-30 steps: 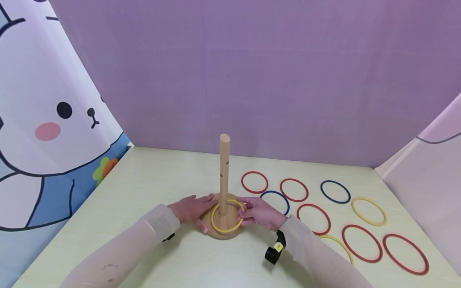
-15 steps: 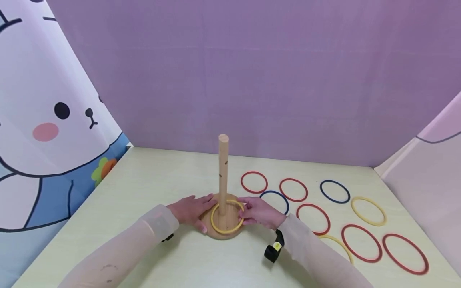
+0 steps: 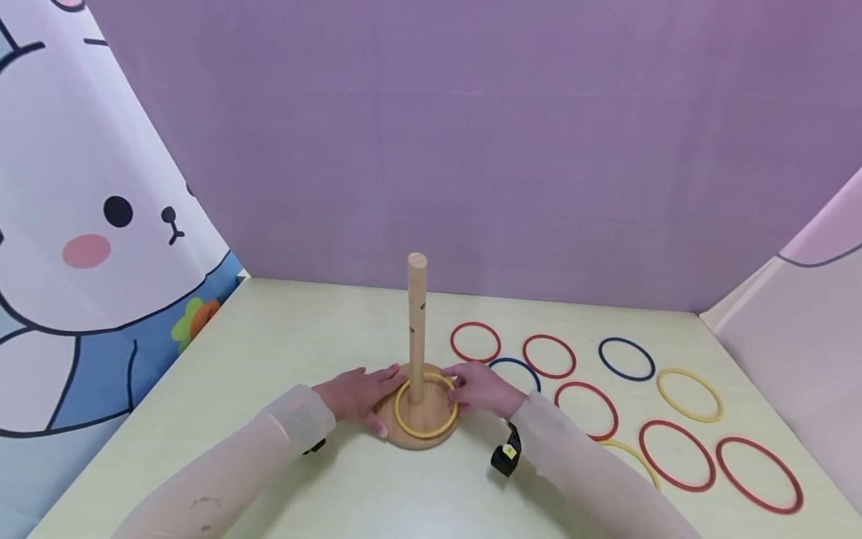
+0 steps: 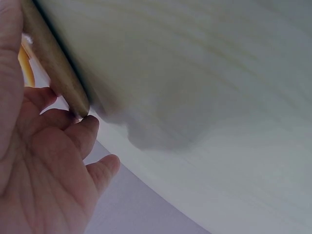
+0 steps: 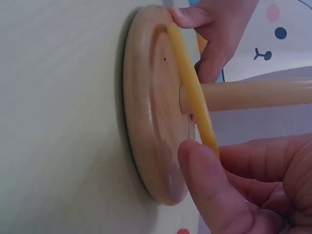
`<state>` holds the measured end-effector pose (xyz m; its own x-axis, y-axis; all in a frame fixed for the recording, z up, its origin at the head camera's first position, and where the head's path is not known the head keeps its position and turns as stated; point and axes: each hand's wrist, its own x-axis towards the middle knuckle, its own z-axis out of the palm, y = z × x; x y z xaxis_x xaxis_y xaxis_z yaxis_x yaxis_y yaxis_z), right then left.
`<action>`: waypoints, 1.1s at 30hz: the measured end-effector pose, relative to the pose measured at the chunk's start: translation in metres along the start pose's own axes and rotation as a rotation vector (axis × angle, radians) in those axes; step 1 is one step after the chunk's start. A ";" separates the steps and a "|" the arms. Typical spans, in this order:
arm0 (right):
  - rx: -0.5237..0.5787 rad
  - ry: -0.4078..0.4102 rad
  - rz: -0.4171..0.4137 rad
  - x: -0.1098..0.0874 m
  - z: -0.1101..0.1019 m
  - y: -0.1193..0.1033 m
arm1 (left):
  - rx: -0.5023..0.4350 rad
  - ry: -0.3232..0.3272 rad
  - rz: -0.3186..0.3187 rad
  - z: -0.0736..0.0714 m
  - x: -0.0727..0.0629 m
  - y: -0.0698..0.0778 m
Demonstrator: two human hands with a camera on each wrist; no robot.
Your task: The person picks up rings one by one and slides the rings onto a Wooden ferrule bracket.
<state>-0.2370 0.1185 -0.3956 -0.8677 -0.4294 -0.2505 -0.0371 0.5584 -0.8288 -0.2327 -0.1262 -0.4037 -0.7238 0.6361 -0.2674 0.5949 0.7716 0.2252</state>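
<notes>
A wooden post (image 3: 417, 322) rises from a round wooden base (image 3: 416, 443) near the front middle of the table. A yellow ring (image 3: 423, 435) encircles the post low down. The right wrist view has it tilted, its near side lifted off the base. My right hand (image 3: 483, 389) pinches that near side between thumb and fingers. On the opposite side, my left hand (image 3: 357, 394) rests with spread fingers on the base's left edge; in the left wrist view its fingertips (image 4: 90, 123) touch the rim. Some right-hand fingers are hidden behind the ring.
Right of the base lie several loose rings: red (image 3: 548, 356), blue (image 3: 626, 359) and yellow (image 3: 690, 395). A blue ring (image 3: 515, 361) lies behind my right hand, and my right sleeve partly covers another yellow ring (image 3: 629, 449). A purple cloth (image 3: 431, 150) hangs behind the table.
My right hand and wrist have shifted slightly up and to the left, with the fingers still at the yellow ring's right side. My left hand, the base and the loose rings look unchanged.
</notes>
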 end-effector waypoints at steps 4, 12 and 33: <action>-0.064 0.020 0.004 0.002 -0.001 -0.002 | 0.006 0.005 0.002 0.000 0.000 0.000; -0.153 0.042 0.010 0.011 -0.001 -0.005 | 0.027 0.009 -0.004 0.002 0.001 -0.001; -0.254 0.072 0.043 0.015 0.002 -0.006 | 0.020 -0.002 -0.028 0.000 -0.002 0.002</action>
<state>-0.2490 0.1073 -0.3959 -0.9037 -0.3554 -0.2388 -0.1154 0.7392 -0.6636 -0.2306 -0.1259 -0.4024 -0.7395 0.6145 -0.2750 0.5815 0.7888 0.1991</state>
